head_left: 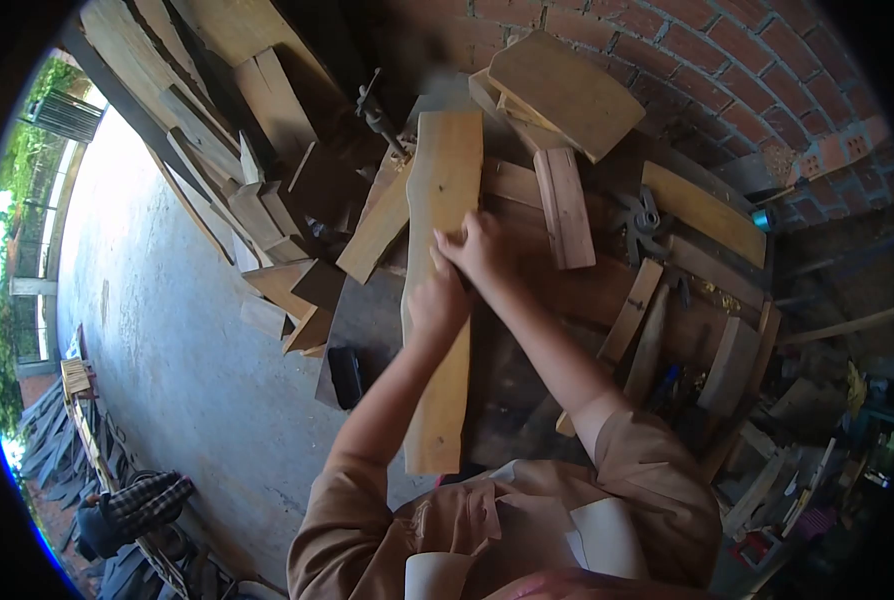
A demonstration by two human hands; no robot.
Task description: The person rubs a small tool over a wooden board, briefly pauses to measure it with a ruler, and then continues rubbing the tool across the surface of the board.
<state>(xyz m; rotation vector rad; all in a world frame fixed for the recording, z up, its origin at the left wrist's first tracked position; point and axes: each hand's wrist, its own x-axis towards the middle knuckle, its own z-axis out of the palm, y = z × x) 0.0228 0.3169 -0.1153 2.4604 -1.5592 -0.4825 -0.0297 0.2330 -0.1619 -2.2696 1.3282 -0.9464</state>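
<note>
A long pale wooden board (437,400) with one wavy edge runs lengthwise away from my body across the workbench. Both of my hands lie close together at its middle, near the right edge. My left hand (440,303) is closed against the board, its fingertips hidden. Just beyond it, my right hand (475,248) is curled over the right edge, its thumb pointing left across the board's face. The fingers under the right hand are also hidden. A shorter plank (375,235) sticks out from beside the board on the left.
On the bench's right side are a grooved wood block (564,210), a dark spoked handwheel (644,222) and a curved wooden piece (702,212). A metal clamp (377,115) stands at the far end. A black tray (345,377) sits at the left edge. Offcuts (277,215) lean beyond.
</note>
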